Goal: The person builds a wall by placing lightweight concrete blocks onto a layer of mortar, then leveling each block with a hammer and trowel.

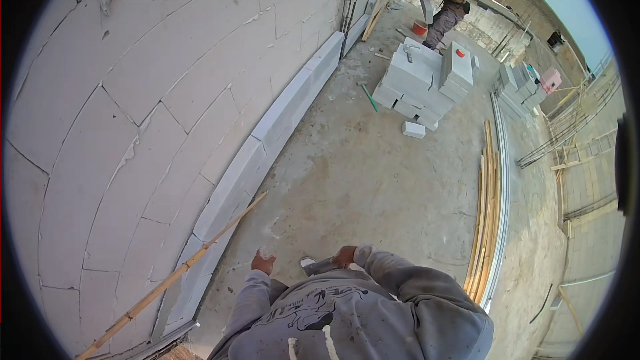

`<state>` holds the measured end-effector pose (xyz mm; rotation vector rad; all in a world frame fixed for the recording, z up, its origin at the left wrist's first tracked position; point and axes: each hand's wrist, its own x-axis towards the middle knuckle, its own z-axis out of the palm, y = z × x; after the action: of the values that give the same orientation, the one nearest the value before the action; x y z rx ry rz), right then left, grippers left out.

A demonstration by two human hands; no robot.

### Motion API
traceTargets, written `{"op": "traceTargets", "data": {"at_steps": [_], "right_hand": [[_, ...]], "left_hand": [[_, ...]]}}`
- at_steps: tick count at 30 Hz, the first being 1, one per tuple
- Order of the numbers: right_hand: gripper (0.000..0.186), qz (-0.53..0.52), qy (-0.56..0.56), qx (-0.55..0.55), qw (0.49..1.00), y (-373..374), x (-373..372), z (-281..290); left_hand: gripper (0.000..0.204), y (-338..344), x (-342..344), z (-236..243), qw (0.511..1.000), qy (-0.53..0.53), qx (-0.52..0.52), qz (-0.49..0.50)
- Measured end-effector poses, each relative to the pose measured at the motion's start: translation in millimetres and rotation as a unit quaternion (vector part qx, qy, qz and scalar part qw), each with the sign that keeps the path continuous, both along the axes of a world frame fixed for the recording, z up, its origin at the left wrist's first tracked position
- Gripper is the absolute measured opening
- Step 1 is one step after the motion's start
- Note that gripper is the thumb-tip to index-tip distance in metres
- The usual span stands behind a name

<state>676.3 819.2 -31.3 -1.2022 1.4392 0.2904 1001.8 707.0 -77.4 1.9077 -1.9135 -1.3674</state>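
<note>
My left hand point(264, 263) is low in front of me, to the right of the wall's foot. Its fingers are curled around a small pale thing whose kind I cannot make out. My right hand point(345, 255) is closed beside my leg, and its fingertips and anything in them are hidden. Between the hands shows a grey shape with a whitish tip point(307, 261), perhaps my shoe. A long thin wooden strip point(193, 260) leans slantwise along the wall at my left. White blocks point(233, 170) line the foot of the pale block wall point(107, 153).
Ahead stands a stack of white blocks point(407, 83), with a green-handled tool point(369, 97) and a small block point(413, 130) on the floor nearby. Behind it a co-worker point(448, 13) holds a block beside a red bucket point(419, 28). Wooden battens point(489, 213) lie at the right.
</note>
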Motion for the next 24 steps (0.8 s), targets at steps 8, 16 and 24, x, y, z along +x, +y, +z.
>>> {"op": "traceTargets", "data": {"at_steps": [8,16,24], "right_hand": [[0.038,-0.364,0.331,-0.029,0.870,97,-180,-43],[0.031,-0.518,0.116,0.232,0.815,67,-201,-87],[0.027,-0.617,0.037,-0.077,0.782,-31,-324,-38]], "left_hand": [[0.056,-185,-169,47,0.993,-0.017,-0.032,-0.113],[0.060,-275,-232,14,0.903,-0.273,0.076,-0.323],[0.052,-478,-434,16,0.945,-0.173,0.023,-0.278]]}}
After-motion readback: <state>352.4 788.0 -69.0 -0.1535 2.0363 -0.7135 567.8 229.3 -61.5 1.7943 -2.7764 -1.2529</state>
